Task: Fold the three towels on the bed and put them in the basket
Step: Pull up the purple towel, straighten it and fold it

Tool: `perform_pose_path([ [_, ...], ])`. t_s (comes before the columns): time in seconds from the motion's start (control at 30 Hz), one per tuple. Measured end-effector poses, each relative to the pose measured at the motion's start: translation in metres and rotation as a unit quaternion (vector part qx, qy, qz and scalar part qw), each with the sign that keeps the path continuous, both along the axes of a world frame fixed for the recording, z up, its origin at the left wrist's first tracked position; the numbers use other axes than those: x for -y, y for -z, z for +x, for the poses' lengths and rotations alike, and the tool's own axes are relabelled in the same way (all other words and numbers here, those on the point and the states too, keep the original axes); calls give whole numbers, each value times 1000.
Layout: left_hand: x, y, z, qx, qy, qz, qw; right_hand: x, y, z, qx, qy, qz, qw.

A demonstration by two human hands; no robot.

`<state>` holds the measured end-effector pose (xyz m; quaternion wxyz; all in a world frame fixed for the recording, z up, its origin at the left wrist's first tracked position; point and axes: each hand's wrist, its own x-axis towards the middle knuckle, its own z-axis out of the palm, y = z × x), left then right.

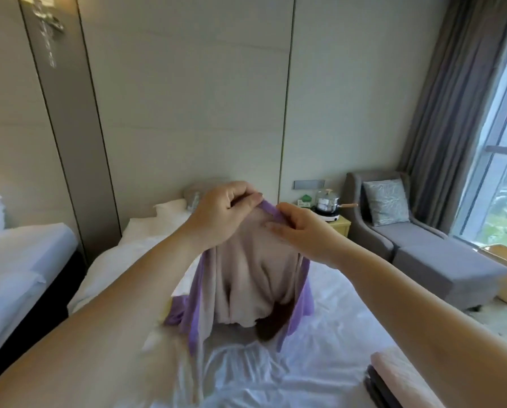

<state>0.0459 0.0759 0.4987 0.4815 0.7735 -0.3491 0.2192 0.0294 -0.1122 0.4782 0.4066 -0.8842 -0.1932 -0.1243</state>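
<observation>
A pale pink towel with purple borders (246, 278) hangs in the air above the white bed (334, 328). My left hand (219, 213) pinches its top purple edge. My right hand (299, 231) grips the same edge just to the right, so both hands sit close together at the top. The towel's lower end trails onto the sheet, and a dark brown patch shows near its bottom right. At the lower right corner lies a folded pink towel (399, 375) on top of a dark object, possibly the basket.
A second bed (19, 260) stands to the left. Right of the bed are a small bedside table (339, 225) with a pot on a cooker, a grey armchair (408, 231) with a cushion, curtains and a window. Pillows lie at the headboard.
</observation>
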Motion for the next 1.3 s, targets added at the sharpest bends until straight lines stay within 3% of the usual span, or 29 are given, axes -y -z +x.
perform_pose_path([
  [0.13, -14, -38, -8, 25, -22, -58, 998, 4, 21, 4, -1, 26, 8, 1000],
  [0.27, -45, -48, -2, 22, -74, -90, 993, 24, 46, 6, -56, 94, 74, 991],
  [0.4, -59, -26, 12, -51, -117, -85, 988, 24, 24, 3, -70, 80, 152, 983],
  [0.47, -60, -12, 15, -133, -76, -66, 986, 15, 1, -2, -46, 56, 187, 980],
  [0.53, -52, 0, 13, -199, -30, 10, 980, 4, -23, -7, -16, 46, 182, 982],
  [0.63, -25, 4, 7, -226, 45, 110, 967, -12, -50, -15, 22, 10, 145, 989],
  [0.8, 1, -12, 0, -232, 98, 78, 965, -16, -58, -24, 20, -11, 96, 995],
  [0.97, 11, -24, -2, -105, -50, 73, 991, 13, -19, -20, 3, 39, 94, 995],
  [1.1, 20, -29, 0, 40, -212, 122, 969, 29, 37, -25, -15, 79, 67, 995],
  [1.2, 17, -31, 11, 6, -234, 85, 969, 46, 47, -24, 33, 138, 72, 987],
  [1.3, 20, -31, 16, -141, -183, -28, 973, 50, 35, -22, 89, 163, 83, 979],
])
